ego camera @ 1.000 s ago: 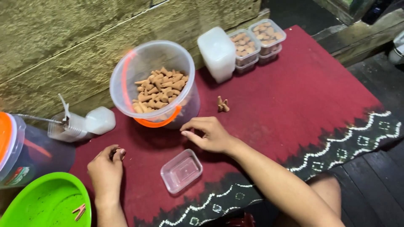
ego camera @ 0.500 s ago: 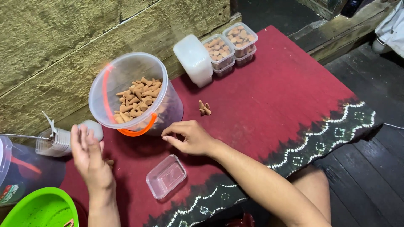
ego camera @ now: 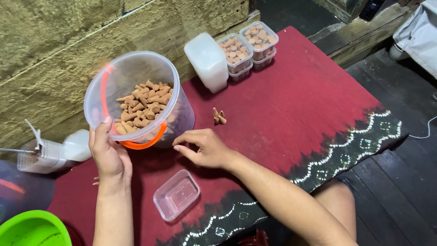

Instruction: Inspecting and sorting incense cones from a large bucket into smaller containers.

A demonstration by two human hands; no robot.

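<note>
A clear plastic bucket [ego camera: 136,68] with an orange handle holds several brown cone-shaped pieces [ego camera: 143,107] and is tipped toward me. My left hand [ego camera: 109,152] grips its near rim. My right hand [ego camera: 205,148] rests on the red cloth [ego camera: 291,105] just right of the bucket, fingers loosely curled and holding nothing. A small empty clear plastic box [ego camera: 176,195] lies on the cloth below my hands. Three loose cones [ego camera: 219,116] stand on the cloth above my right hand.
Two filled clear boxes [ego camera: 248,48] and a stack of white lids [ego camera: 208,61] sit at the back by the stone wall. A clear container [ego camera: 48,152] lies at the left. A green bowl [ego camera: 32,230] is at the bottom left. Dark wooden floor lies to the right.
My left hand rose from the cloth to the bucket's rim and took hold of it, and the bucket now tips toward me. My right hand barely moved.
</note>
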